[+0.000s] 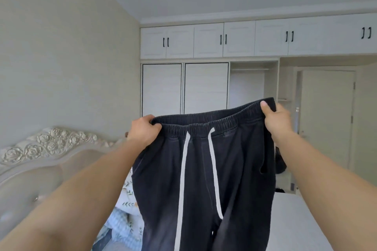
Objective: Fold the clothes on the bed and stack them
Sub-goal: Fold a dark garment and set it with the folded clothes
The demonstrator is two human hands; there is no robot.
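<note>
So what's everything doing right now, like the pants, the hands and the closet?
dark pants: held up by the waistband, hanging unfolded
white drawstring: untied, dangling
left hand: grips the waistband's left end
right hand: grips the waistband's right end
upper cabinets: doors closed
wardrobe sliding doors: closed
room door: closed

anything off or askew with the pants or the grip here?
Nothing damaged. The dark pants hang tilted: the right hand holds its waistband corner higher than the left hand. The white drawstring ends dangle unevenly, one far longer than the other.
</note>
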